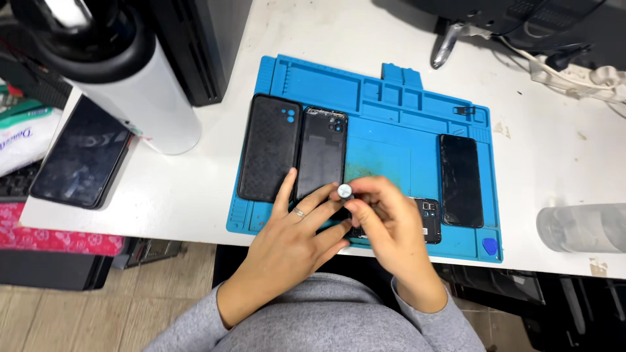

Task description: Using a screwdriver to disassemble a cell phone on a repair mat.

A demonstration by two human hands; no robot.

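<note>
Hands meet over the near edge of a blue mat on the white worktop. The right hand has its fingers closed around a small tool. Only the tool's round silver end shows, at the fingertips. That end faces up toward the camera, so the tool seems to stand nearly straight up and down, with its lower part hidden by the fingers. The left hand lies open, fingers spread, with a ring on one. Its fingertips touch a phone back cover and reach the tool. Just left of that cover lies a black phone case. Under the right hand sits an opened phone, mostly hidden. Just beyond it to the right lies a dark phone screen.
</note>
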